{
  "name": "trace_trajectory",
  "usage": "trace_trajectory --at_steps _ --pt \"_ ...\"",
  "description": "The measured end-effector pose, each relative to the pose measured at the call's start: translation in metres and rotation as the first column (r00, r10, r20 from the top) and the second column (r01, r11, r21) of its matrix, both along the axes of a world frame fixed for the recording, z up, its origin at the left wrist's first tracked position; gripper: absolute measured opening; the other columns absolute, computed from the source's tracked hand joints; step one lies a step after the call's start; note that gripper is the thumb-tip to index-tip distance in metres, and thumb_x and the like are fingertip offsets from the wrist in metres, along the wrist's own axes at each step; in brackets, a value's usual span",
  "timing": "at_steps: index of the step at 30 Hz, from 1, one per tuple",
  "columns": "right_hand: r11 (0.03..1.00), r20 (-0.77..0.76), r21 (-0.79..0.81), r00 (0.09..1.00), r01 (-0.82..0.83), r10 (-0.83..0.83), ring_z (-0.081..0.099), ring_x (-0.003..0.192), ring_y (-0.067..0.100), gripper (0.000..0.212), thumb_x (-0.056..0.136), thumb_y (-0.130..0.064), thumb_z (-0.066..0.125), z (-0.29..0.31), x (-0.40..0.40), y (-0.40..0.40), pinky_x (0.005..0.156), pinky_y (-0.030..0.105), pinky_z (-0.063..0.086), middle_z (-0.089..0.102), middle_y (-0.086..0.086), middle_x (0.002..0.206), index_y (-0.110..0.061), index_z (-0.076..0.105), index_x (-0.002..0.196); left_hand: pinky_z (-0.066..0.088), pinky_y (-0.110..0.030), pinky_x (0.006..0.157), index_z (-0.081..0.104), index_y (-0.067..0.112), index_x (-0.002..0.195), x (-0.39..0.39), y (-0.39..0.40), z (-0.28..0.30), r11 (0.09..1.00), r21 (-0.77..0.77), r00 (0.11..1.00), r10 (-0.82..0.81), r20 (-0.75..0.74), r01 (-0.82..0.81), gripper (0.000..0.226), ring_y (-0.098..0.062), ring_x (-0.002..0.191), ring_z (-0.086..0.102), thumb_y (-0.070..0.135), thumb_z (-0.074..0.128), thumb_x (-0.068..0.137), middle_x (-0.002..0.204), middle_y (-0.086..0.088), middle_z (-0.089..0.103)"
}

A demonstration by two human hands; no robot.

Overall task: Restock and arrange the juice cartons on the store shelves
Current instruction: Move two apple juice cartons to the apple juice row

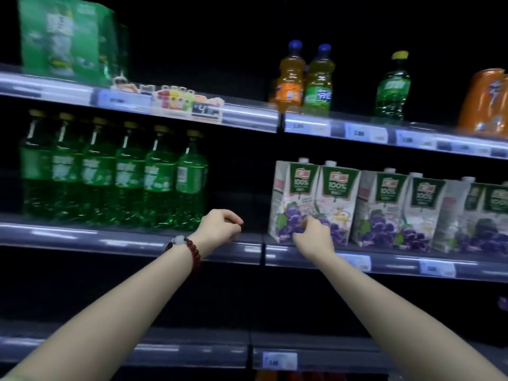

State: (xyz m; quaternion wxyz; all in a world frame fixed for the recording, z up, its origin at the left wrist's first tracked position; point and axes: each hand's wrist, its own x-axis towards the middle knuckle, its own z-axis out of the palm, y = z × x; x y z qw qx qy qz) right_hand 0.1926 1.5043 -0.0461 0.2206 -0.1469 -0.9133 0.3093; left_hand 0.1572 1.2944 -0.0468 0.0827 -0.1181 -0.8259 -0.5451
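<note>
Item: juice cartons (pixel 384 207) — a row on the middle shelf (pixel 302 250), right bay, at about 3 o'clock from the picture's centre

Handling (judged): full cartons of this build are likely fairly heavy for their size; board walls are stiff at the corners and give a little on the broad faces; coated surface probably somewhat slick. Best taken across the two narrow sides low to mid body, or pushed flat on the front face to square them up; the sloped top and cap are poor holds. Squeezing hard on a face could dent it

Appearance: tall white packs with a green badge reading "100%" near the top, purple grapes with green leaves low on the front, a small pale screw cap on the slanted top. Several stand upright, touching side by side, faces turned at slightly different angles; the far right ones are blurred

Left hand (pixel 220 226): loosely curled, holding nothing, over the shelf lip at 9 o'clock from the cartons, well apart from them; beaded bracelet (pixel 192 250) on the wrist

Right hand (pixel 310 233): fingers bent, at the lower front of the leftmost carton (pixel 291 202); whether it grips or only touches cannot be told

Neighbours: green bottles (pixel 115 174) at 9 o'clock on the same level; orange and green drinks on the shelf above, 12 o'clock
</note>
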Motion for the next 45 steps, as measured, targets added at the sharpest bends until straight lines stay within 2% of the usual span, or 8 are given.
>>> trace_trajectory --at_steps 4,8,18,29,33,36,41,45 --pt "0.974 0.043 -0.045 0.973 -0.223 0.225 0.066 0.092 0.028 0.015 0.081 -0.013 0.061 -0.002 -0.002 -0.075 0.076 0.027 0.050 0.072 0.014 0.094 -0.013 0.070 0.093 0.046 -0.014 0.053 0.071 0.015 0.089 0.019 -0.076 0.001 0.984 -0.177 0.998 -0.016 -0.053 0.007 0.016 -0.009 0.058 0.059 0.006 0.061 0.082 0.072 -0.006 0.070" --pt "0.892 0.136 -0.157 0.885 -0.424 0.444 0.065 0.060 0.017 0.007 0.082 -0.011 0.062 -0.013 0.000 -0.164 0.054 0.023 0.050 0.070 0.009 0.074 -0.013 0.068 0.083 0.044 -0.012 0.056 0.069 0.023 0.084 0.039 -0.167 -0.009 0.959 -0.283 0.998 0.016 -0.068 -0.035 0.013 -0.007 0.068 0.061 0.012 0.063 0.086 0.075 0.003 0.068" --pt "0.667 0.320 -0.178 0.599 -0.723 0.734 0.066 0.064 0.016 0.009 0.090 -0.020 0.060 -0.040 0.000 -0.397 0.060 0.027 0.053 0.070 0.004 0.076 -0.014 0.066 0.090 0.040 -0.004 0.045 0.069 0.024 0.082 0.117 -0.404 -0.047 0.835 -0.445 0.935 0.354 -0.012 -0.322 0.014 0.000 0.063 0.058 0.013 0.061 0.085 0.070 0.008 0.066" --pt "0.291 0.395 -0.025 0.258 -0.956 0.882 0.064 0.063 0.012 0.013 0.087 -0.020 0.062 -0.062 0.009 -0.660 0.047 0.017 0.047 0.070 0.005 0.079 -0.011 0.069 0.092 0.043 -0.024 0.081 0.072 0.010 0.091 0.214 -0.625 -0.070 0.534 -0.588 0.667 0.745 -0.014 -0.608 0.015 -0.020 0.095 0.065 0.013 0.058 0.085 0.095 -0.005 0.072" --pt "0.147 0.399 0.005 0.136 -0.989 0.907 0.065 0.060 0.015 0.015 0.084 -0.015 0.060 -0.070 -0.003 -0.754 0.053 0.021 0.052 0.074 0.011 0.081 -0.006 0.070 0.091 0.045 -0.022 0.064 0.070 0.010 0.084 0.224 -0.701 -0.073 0.453 -0.607 0.548 0.836 0.034 -0.653 0.016 -0.016 0.076 0.063 0.014 0.055 0.084 0.082 -0.002 0.069" --pt "0.048 0.401 0.023 0.053 -0.999 0.915 0.065 0.059 0.017 0.015 0.084 -0.016 0.059 -0.063 -0.018 -0.823 0.056 0.024 0.053 0.074 0.010 0.079 -0.006 0.068 0.090 0.052 -0.027 0.067 0.071 0.008 0.087 0.222 -0.756 -0.066 0.394 -0.626 0.467 0.883 0.054 -0.673 0.017 -0.018 0.076 0.065 0.016 0.055 0.084 0.082 -0.004 0.071" --pt "-0.030 0.354 0.066 -0.005 -0.997 0.935 0.068 0.065 0.021 0.012 0.083 -0.017 0.062 -0.031 -0.050 -0.932 0.054 0.024 0.053 0.072 0.009 0.077 -0.008 0.070 0.085 0.052 -0.030 0.070 0.072 0.005 0.089 0.207 -0.845 -0.035 0.324 -0.651 0.393 0.919 0.044 -0.686 0.020 -0.015 0.070 0.060 0.011 0.053 0.084 0.076 0.000 0.065" --pt "-0.058 0.311 0.086 -0.028 -0.995 0.950 0.067 0.074 0.021 0.012 0.085 -0.021 0.063 -0.015 -0.071 -1.003 0.073 0.031 0.055 0.070 0.008 0.080 -0.014 0.067 0.077 0.048 -0.018 0.065 0.072 0.011 0.089 0.190 -0.907 -0.025 0.297 -0.642 0.366 0.930 0.027 -0.707 0.018 -0.002 0.063 0.055 0.013 0.054 0.087 0.067 0.014 0.057"
